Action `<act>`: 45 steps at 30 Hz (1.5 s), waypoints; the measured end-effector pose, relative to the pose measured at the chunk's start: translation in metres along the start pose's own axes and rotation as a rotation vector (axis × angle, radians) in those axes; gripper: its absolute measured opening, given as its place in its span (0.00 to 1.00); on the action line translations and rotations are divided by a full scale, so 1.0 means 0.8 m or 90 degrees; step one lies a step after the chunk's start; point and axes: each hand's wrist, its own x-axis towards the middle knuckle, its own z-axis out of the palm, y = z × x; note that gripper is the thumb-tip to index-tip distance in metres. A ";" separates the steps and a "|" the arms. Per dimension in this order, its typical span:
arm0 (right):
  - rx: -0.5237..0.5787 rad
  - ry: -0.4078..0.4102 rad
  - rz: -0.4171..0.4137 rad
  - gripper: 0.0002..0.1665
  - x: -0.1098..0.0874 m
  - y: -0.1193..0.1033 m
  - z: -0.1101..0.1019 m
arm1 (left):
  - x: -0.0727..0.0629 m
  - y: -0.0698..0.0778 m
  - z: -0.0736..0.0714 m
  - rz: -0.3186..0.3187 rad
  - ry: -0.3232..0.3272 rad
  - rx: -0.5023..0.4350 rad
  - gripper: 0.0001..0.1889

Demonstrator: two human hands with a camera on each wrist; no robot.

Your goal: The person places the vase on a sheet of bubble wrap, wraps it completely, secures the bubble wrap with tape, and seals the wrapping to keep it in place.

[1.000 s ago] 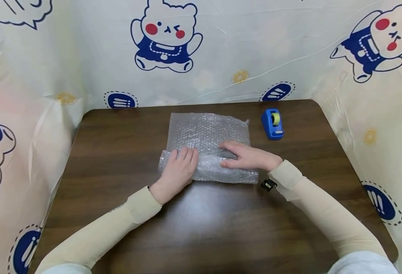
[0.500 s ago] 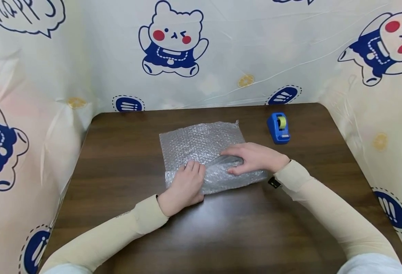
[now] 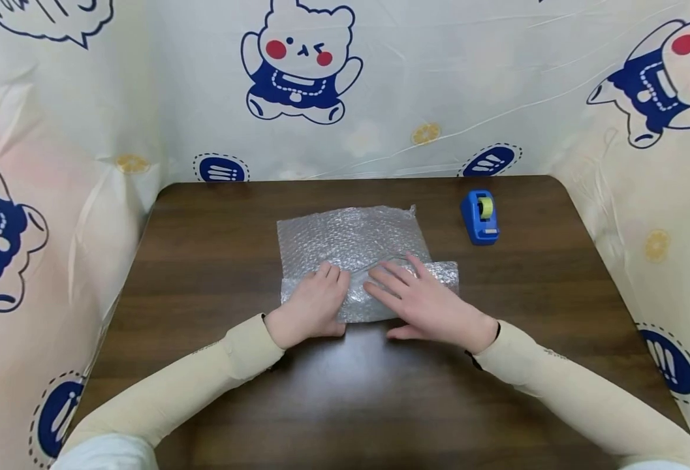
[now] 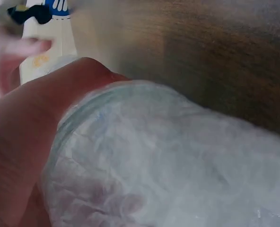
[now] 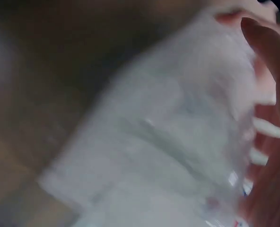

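Observation:
A sheet of bubble wrap [image 3: 350,235] lies on the table, its near part folded into a thick roll [image 3: 368,307]. My left hand [image 3: 315,300] grips the roll's left half, fingers over the top and thumb at the near side. In the left wrist view, the bubble wrap [image 4: 178,161] bulges beside the thumb, with a curved, greenish layered edge; blurred fingertips show through it. My right hand [image 3: 433,303] lies over the right half with fingers straight and spread, thumb apart at the near side. The right wrist view shows the wrap [image 5: 168,127] blurred beside the fingers. Whatever the roll encloses is hidden.
A blue tape dispenser [image 3: 480,219] with a yellow-green core stands at the back right of the brown wooden table [image 3: 215,235]. Patterned sheets [image 3: 380,85] with bear drawings hang behind and on both sides.
My right hand has gone from curving over the wrap's fold to lying flatter and spread on it, nearer me. The left hand has kept its hold. The wrap has shifted and turned slightly.

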 end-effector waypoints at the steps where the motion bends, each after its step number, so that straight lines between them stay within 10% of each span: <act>1: -0.007 -0.007 0.014 0.60 -0.003 -0.002 0.006 | 0.000 -0.001 0.000 0.000 -0.006 -0.008 0.36; 10: -0.086 0.000 0.107 0.67 -0.003 -0.005 0.037 | 0.008 -0.011 -0.006 0.008 -0.073 -0.091 0.38; 20: -0.087 0.039 0.072 0.66 -0.005 0.004 0.039 | 0.007 -0.010 -0.006 0.002 -0.083 -0.105 0.46; 28: -0.069 0.046 0.064 0.65 -0.005 0.005 0.038 | 0.002 -0.010 0.000 -0.038 -0.035 -0.120 0.39; 37: -0.042 0.046 0.071 0.64 0.001 0.006 0.038 | -0.004 0.004 0.008 -0.046 0.192 0.082 0.20; 45: -0.015 0.049 0.086 0.62 0.007 0.011 0.035 | -0.009 0.018 0.002 0.015 0.196 0.129 0.28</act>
